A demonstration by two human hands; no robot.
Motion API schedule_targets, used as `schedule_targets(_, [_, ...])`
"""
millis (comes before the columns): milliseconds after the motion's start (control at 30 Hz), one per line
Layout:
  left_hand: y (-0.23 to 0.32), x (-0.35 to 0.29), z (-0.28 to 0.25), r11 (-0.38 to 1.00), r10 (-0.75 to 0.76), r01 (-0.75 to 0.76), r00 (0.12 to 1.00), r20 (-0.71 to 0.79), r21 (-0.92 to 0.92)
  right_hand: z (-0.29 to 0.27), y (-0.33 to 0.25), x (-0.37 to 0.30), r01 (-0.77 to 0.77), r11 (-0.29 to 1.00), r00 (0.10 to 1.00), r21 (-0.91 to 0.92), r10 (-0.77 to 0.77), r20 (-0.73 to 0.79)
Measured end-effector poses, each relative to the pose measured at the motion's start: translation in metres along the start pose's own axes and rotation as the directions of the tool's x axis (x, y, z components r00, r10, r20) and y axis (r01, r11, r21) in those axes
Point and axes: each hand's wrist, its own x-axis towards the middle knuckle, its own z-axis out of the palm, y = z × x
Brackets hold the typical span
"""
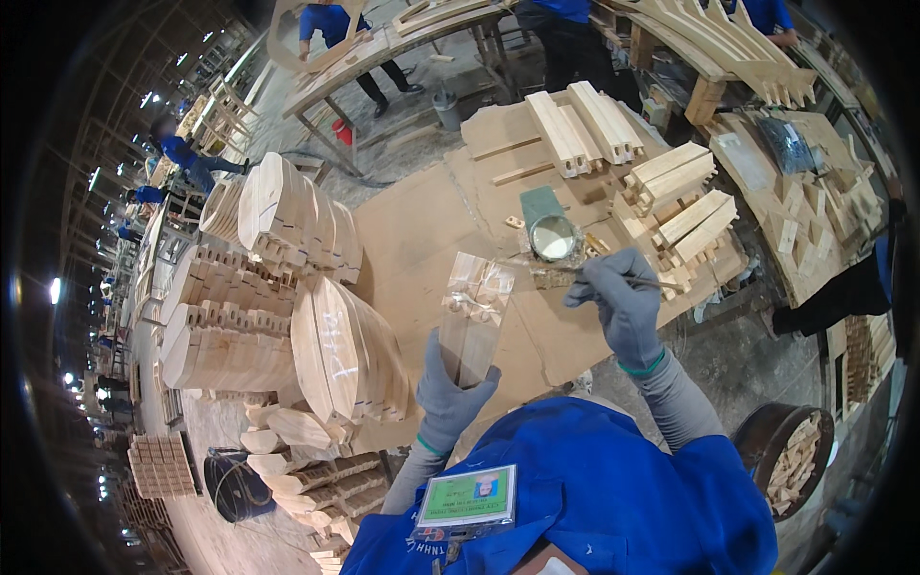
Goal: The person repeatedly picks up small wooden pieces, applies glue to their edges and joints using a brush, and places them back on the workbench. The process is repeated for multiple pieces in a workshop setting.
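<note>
My left hand [448,395], in a grey glove, is closed around the lower part of several pale wooden pieces [467,347] held side by side. Their far ends look wet and shiny, with slots or joints smeared with something whitish. My right hand [625,299], also gloved in grey, grips a thin stick [659,284]; its tip points left toward the wooden pieces, and I cannot tell whether it touches them. Just beyond that hand, a green container [541,202] with an open mouth holds a creamy white liquid [554,237].
Stacks of curved wooden panels [350,350] stand on the left of the cardboard-covered table [412,225]. Bundles of wooden bars [585,129] and shorter blocks [695,225] lie at the right. A round bin of offcuts [786,460] sits at lower right. Other people work at benches beyond.
</note>
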Motion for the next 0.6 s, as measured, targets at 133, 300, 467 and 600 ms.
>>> schedule_targets(133, [-0.002, 0.000, 0.000, 0.999, -0.020, 0.020, 1.000, 0.016, -0.027, 0.004, 0.000, -0.003, 0.053, 0.998, 0.992, -0.021, -0.051, 0.119])
schedule_targets(300, [-0.002, 0.002, -0.001, 0.999, -0.008, 0.009, 0.999, 0.033, -0.037, -0.004, -0.002, -0.002, 0.327, 0.916, 0.905, -0.231, -0.233, 0.356])
schedule_targets(467, [-0.004, 0.005, -0.004, 0.997, 0.020, -0.017, 0.999, 0.040, -0.070, -0.010, 0.005, -0.002, 0.161, 0.984, 0.945, -0.082, -0.130, 0.299])
schedule_targets(600, [-0.002, 0.004, -0.009, 0.998, -0.063, 0.065, 0.994, 0.094, -0.022, -0.010, 0.002, 0.003, 0.087, 0.995, 0.967, 0.041, -0.094, 0.237])
